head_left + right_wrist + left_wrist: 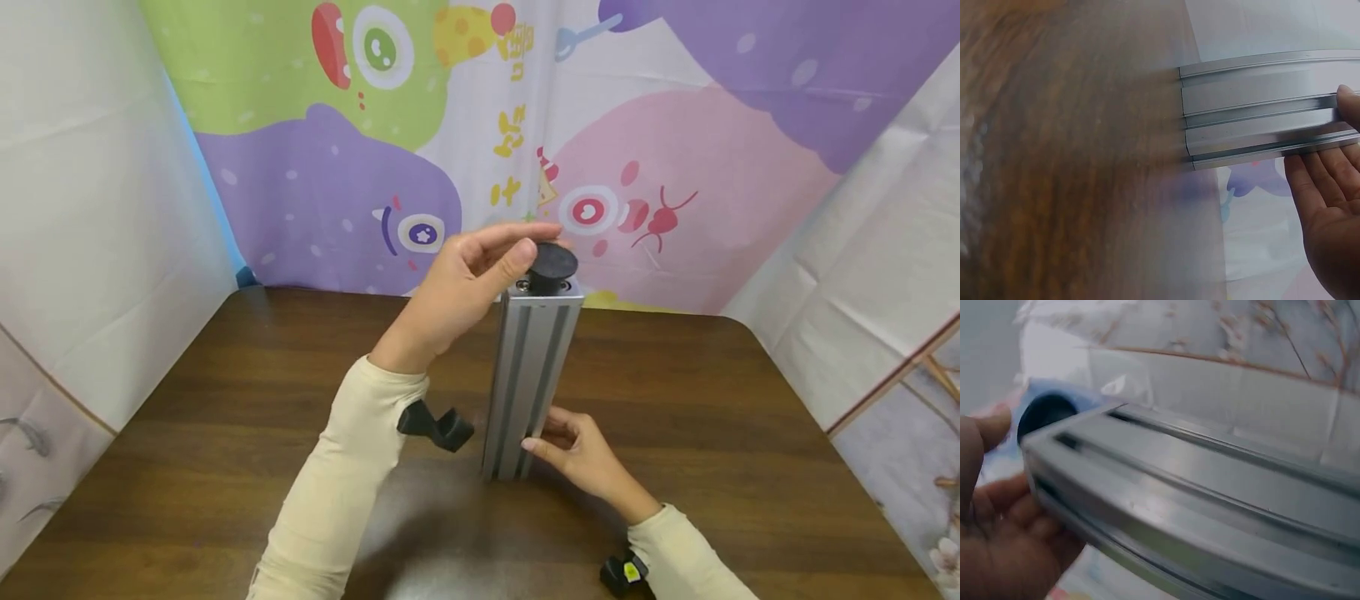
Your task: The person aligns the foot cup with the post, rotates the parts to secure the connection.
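A silver aluminium extrusion profile (531, 375) stands upright on the wooden table, with long grooves down its faces. On its top end sits a round black levelling foot (553, 261), between screw heads. My left hand (461, 287) is at that upper end, fingers stretched behind the foot and thumb at its near side; in the left wrist view the thumb (994, 430) stands off from the foot. Low on the profile, my right hand (581, 454) grips its right side, thumb on the near face. The right wrist view shows those fingers (1313, 181) along the profile's edge.
The brown wooden table (225, 433) reaches back to a cartoon-printed curtain (337, 200). White cloth (75, 167) hangs on the left, and more cloth (862, 250) on the right. A black wrist mount (438, 427) sticks out from the left sleeve beside the profile.
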`<state>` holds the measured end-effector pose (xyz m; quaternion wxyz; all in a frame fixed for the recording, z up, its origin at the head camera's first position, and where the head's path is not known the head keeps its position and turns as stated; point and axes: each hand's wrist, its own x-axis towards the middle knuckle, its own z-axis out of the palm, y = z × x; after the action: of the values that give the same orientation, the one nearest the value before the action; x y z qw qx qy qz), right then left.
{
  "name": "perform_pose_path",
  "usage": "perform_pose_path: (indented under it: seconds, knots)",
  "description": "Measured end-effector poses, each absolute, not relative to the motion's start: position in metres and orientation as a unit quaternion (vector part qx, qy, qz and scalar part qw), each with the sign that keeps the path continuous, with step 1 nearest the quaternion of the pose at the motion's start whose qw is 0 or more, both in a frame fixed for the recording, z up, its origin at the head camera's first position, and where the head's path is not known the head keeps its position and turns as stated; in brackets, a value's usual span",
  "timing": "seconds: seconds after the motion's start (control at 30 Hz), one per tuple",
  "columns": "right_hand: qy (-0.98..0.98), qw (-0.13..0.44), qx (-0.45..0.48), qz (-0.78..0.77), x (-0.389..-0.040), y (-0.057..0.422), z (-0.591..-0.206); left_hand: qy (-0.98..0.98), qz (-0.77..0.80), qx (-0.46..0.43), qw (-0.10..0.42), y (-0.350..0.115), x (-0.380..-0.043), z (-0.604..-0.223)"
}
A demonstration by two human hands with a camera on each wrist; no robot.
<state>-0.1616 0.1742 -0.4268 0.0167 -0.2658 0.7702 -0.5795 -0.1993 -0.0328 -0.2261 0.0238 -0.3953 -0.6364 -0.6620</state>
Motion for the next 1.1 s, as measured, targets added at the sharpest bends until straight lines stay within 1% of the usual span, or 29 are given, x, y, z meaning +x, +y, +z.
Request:
perform_pose_path:
  seconds: [0.17, 0.2, 0.23, 0.3, 0.43, 0.57, 0.73, 0.9, 0.97, 1.1]
  knots:
    - [0.769, 0.024, -0.262, -0.583, -0.162, 0.174, -0.426, -0.722, -0.538, -0.362, 0.24, -0.02, -0.185, -0.223]
    - [0.768, 0.026, -0.262, -0.584, -0.162, 0.174, -0.426, -0.724, -0.527, -0.355, 0.267, -0.018, -0.184, -0.223]
    - [0.769, 0.027, -0.262, -0.583, -0.162, 0.174, -0.426, -0.72, -0.529, -0.356, 0.275, -0.017, -0.183, -0.223]
    - [0.77, 0.026, -0.264, -0.58, -0.162, 0.174, -0.426, -0.703, -0.554, -0.368, 0.252, -0.016, -0.184, -0.224]
    - [0.778, 0.024, -0.272, -0.566, -0.163, 0.174, -0.425, -0.68, -0.607, -0.379, 0.158, -0.02, -0.186, -0.223]
    - [0.781, 0.025, -0.272, -0.561, -0.163, 0.175, -0.423, -0.678, -0.621, -0.375, 0.118, -0.022, -0.187, -0.221]
    - [0.781, 0.049, -0.276, -0.558, -0.165, 0.175, -0.424, -0.673, -0.635, -0.363, 0.109, -0.024, -0.187, -0.222]
    - [0.854, 0.09, -0.286, -0.425, -0.168, 0.175, -0.431, -0.672, -0.642, -0.35, 0.117, -0.027, -0.187, -0.225]
    - [0.876, 0.099, -0.291, -0.372, -0.17, 0.175, -0.435, -0.672, -0.642, -0.346, 0.126, -0.03, -0.188, -0.226]
    - [0.879, 0.113, -0.299, -0.355, -0.175, 0.178, -0.43, -0.684, -0.635, -0.319, 0.165, -0.044, -0.194, -0.226]
